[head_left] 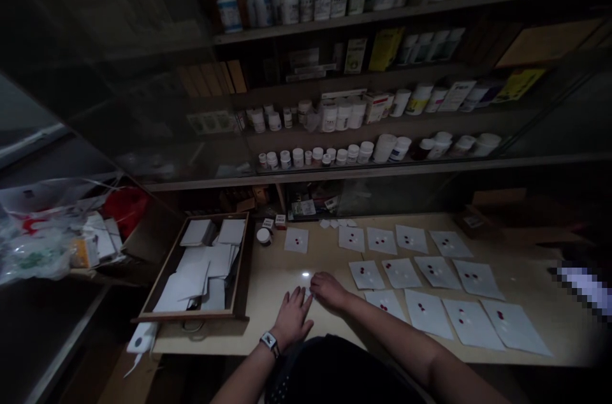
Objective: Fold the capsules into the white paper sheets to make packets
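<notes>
A small white folded paper (307,294) lies on the wooden counter between my two hands, mostly hidden by fingers. My left hand (289,320), with a watch on its wrist, rests flat with spread fingers, the fingertips touching the paper's left side. From the right, my right hand (329,292) has its fingers curled down onto the same paper. To the right, rows of white paper squares (440,272) are laid out, each bearing red and pale pills. One more paper square (296,241) with pills is set apart farther back. Several small folded white packets (337,223) sit at the counter's back.
An open drawer (243,264) of white paper stacks is at the left. A white-capped jar (263,236) and small boxes (280,221) stand beside it. Shelves (363,174) of medicine bottles rise behind. A cardboard box (507,219) is at the right, plastic bags (38,245) far left.
</notes>
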Demonstrator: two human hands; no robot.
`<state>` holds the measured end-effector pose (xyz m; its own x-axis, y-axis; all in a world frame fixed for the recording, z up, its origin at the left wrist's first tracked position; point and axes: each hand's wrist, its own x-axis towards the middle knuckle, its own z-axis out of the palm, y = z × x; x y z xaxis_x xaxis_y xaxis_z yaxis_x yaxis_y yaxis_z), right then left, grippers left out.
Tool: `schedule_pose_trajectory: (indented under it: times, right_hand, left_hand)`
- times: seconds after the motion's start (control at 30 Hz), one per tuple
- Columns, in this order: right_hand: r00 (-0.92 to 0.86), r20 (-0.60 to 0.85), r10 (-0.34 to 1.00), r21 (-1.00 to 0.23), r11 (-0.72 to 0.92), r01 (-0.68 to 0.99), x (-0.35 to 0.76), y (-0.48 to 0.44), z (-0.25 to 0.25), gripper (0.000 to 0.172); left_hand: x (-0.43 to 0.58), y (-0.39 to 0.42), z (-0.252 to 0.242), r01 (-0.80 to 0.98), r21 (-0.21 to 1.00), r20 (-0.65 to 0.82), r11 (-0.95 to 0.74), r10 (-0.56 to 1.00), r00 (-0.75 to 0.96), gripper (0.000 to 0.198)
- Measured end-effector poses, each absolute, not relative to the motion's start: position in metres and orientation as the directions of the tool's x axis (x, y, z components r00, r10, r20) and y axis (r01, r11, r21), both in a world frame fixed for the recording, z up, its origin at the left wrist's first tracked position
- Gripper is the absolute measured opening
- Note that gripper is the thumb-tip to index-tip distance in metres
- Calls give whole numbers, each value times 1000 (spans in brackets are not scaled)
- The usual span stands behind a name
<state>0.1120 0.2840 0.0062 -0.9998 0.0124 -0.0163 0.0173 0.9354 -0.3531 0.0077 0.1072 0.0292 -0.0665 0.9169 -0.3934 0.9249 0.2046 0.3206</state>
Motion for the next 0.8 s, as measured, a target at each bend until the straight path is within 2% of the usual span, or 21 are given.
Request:
schedule_pose_trajectory:
  times: [0.3, 0.53, 0.8]
  right_hand:
    - [-999, 27, 22, -369, 929, 11, 119, 280, -2, 28]
    - [-998, 66, 10, -391, 920, -17, 131, 275, 14, 25]
    - [-995, 5, 103, -408, 908, 93, 157, 264, 6, 45]
  left_hand:
    - [5, 110, 39, 940, 304, -402, 155, 916, -21, 72]
    - [-3, 112, 30, 940, 329, -402, 88, 914, 55, 76]
    - [-9, 116, 33, 936, 348, -367, 60, 927, 77, 68]
